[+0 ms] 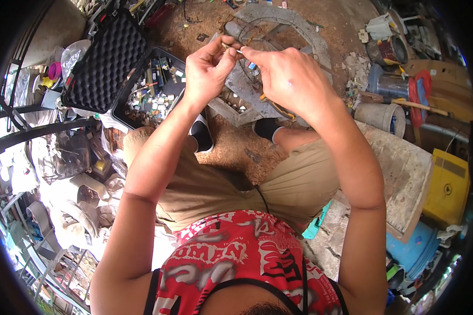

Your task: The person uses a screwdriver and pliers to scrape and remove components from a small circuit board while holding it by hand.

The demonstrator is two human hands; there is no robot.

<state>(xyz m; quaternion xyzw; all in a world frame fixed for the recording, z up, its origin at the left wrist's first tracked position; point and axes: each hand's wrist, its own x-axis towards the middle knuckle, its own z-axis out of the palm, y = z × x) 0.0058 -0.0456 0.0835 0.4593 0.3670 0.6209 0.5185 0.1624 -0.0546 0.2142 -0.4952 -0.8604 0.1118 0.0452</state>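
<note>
My left hand (207,71) is raised in the upper middle, thumb and fingers pinched on a small tan piece (226,46); it is too small to identify. My right hand (286,79) is beside it, index finger reaching to the piece, with a thin pale item (238,51) at the fingertip; the rest of its grip is hidden under the hand. Beyond the hands lies a worn grey ring-shaped frame (278,16) on the dirt floor. An open black case (108,63) with a foam lid, holding several small electronic parts (152,92), sits left of my left hand.
My feet in dark socks (265,128) are below the hands. At right are buckets (378,118), a wooden stick (425,107), a pale board (399,173), a yellow case (446,184) and a blue container (410,247). Metal racks and clutter (68,152) crowd the left.
</note>
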